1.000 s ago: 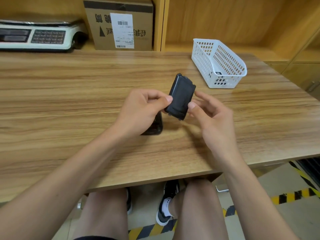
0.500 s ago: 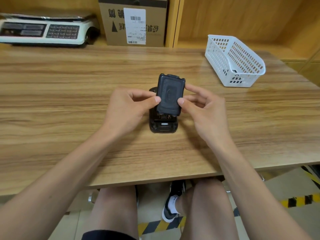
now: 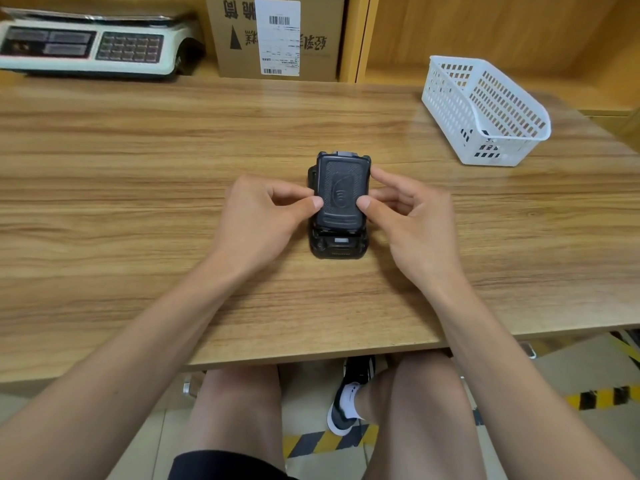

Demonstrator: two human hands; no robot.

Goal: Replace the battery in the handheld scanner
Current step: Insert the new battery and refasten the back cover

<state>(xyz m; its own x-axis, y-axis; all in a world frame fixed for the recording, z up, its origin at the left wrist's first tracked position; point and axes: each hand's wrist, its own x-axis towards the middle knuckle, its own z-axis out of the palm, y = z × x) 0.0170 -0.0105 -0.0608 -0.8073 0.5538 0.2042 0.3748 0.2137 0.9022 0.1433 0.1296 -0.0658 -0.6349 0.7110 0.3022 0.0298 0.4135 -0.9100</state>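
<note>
Left hand [image 3: 259, 216] and right hand [image 3: 412, 216] pinching black battery [image 3: 341, 192] by its sides, fingers clamped, hovering over scanner [image 3: 337, 245] lying on wooden table [image 3: 138, 202]

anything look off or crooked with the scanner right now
Only that the dark battery pack, pinched by the left hand and right hand, is not seated: it sits over the scanner with the scanner's near end still exposed. Nothing looks damaged or spilled.
</note>
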